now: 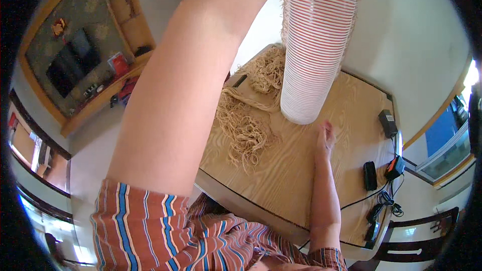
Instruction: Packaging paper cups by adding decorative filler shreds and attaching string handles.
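Cups nest in one tall, white-rimmed column (topmost orange).

Pale wall beyond your wood-grain counter; left of you, dark screen, light floor; right, bright window, dark chair.

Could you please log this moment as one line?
Left hand: out of view | Right hand: near lower end of tall white-rimmed orange cup stack, contact unclear | Tangled beige twine: on brown wooden table
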`<state>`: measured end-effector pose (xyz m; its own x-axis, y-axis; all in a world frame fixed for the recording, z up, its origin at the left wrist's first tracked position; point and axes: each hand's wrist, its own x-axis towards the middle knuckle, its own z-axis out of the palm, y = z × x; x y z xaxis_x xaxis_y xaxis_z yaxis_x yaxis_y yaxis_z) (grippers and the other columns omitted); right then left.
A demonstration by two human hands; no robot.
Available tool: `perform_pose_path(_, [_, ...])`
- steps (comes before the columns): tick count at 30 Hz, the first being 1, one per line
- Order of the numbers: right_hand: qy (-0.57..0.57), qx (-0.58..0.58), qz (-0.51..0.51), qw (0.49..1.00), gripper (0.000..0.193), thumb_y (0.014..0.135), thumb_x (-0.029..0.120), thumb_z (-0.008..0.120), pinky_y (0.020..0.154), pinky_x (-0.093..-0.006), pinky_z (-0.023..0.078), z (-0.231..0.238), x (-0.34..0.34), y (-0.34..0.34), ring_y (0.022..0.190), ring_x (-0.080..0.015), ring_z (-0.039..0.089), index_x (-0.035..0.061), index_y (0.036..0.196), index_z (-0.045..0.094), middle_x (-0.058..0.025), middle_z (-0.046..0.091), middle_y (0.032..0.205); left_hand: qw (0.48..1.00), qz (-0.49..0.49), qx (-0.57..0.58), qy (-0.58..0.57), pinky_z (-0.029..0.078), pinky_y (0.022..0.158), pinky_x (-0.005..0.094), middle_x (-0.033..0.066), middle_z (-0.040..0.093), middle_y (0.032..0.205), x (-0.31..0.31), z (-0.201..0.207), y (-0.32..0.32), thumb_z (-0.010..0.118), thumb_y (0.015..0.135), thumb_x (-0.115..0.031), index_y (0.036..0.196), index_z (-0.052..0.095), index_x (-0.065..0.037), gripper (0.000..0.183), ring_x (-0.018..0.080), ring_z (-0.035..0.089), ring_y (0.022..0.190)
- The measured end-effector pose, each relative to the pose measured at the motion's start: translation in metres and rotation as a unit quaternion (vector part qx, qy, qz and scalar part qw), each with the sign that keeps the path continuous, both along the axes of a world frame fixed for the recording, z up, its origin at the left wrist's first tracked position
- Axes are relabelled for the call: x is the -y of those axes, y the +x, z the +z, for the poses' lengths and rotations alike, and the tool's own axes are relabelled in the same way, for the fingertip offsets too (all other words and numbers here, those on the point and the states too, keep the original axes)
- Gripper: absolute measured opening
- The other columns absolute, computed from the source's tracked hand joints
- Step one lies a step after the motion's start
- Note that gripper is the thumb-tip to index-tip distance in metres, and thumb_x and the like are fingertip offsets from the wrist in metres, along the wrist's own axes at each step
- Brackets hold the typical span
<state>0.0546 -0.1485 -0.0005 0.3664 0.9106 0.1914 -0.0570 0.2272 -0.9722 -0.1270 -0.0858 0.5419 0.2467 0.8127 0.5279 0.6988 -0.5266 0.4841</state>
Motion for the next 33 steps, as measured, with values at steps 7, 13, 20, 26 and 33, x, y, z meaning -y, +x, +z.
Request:
perform_pose_path(7, [0.02, 0.093, 0.021, 0.995, 0.032, 0.091, 0.011, 0.058, 0.08, -0.0266, 0.046, 0.001, 0.002, 0.016, 0.091, -0.0125, 0.056, 0.0022, 0.122, 0.053, -0.0054, 0.055, 0.107, 0.937, 0.347, -0.022, -0.035, 0.052, 0.091, 0.0414, 0.0303, 0.034, 0.138, -0.022, 0.011, 0.087, 0.076, 0.061, -0.061, 0.133, 0.035, 0.014, 0.112, 0.039, 0.05, 0.119])
perform_pose_path(13, [0.062, 0.106, -0.007, 0.992, 0.032, 0.086, 0.005, 0.062, 0.075, -0.0243, 0.047, -0.026, -0.005, 0.04, 0.086, -0.0121, 0.057, 0.0026, 0.117, 0.056, -0.0063, 0.055, 0.108, 0.981, 0.135, 0.137, -0.025, 0.051, 0.094, 0.0416, 0.0302, 0.033, 0.138, 0.03, 0.004, 0.1, 0.078, 0.066, -0.051, 0.135, 0.033, 0.013, 0.105, 0.0394, 0.049, 0.12])
perform_pose_path(20, [0.067, 0.101, 0.027, 0.992, 0.031, 0.087, 0.006, 0.057, 0.081, -0.0245, 0.044, 0.002, 0.004, 0.022, 0.091, -0.0133, 0.054, 0.0001, 0.118, 0.056, -0.0072, 0.052, 0.108, 0.98, 0.034, 0.108, 0.166, 0.05, 0.094, 0.0407, 0.0311, 0.031, 0.139, -0.009, -0.001, 0.04, 0.077, 0.068, -0.05, 0.135, 0.033, 0.014, 0.103, 0.0388, 0.048, 0.12])
perform_pose_path(26, [0.105, 0.175, -0.017, 0.979, 0.032, 0.086, 0.007, 0.057, 0.081, -0.0248, 0.044, -0.02, -0.01, 0.054, 0.09, -0.0146, 0.054, 0.0016, 0.118, 0.057, -0.0073, 0.051, 0.109, 0.974, 0.222, 0.015, -0.054, 0.052, 0.091, 0.0397, 0.0325, 0.038, 0.136, 0.046, 0.042, 0.106, 0.077, 0.066, -0.054, 0.136, 0.033, 0.013, 0.106, 0.0384, 0.054, 0.114])
perform_pose_path(33, [0.096, 0.21, -0.005, 0.973, 0.026, 0.085, 0.003, 0.056, 0.077, -0.0294, 0.048, -0.014, 0.006, 0.048, 0.086, -0.0205, 0.057, 0.0027, 0.112, 0.057, -0.0115, 0.057, 0.099, 0.956, -0.008, 0.208, 0.207, 0.046, 0.097, 0.0383, 0.027, 0.05, 0.127, -0.018, 0.021, 0.045, 0.06, 0.087, -0.039, 0.136, 0.048, -0.022, 0.054, 0.0375, 0.054, 0.112])
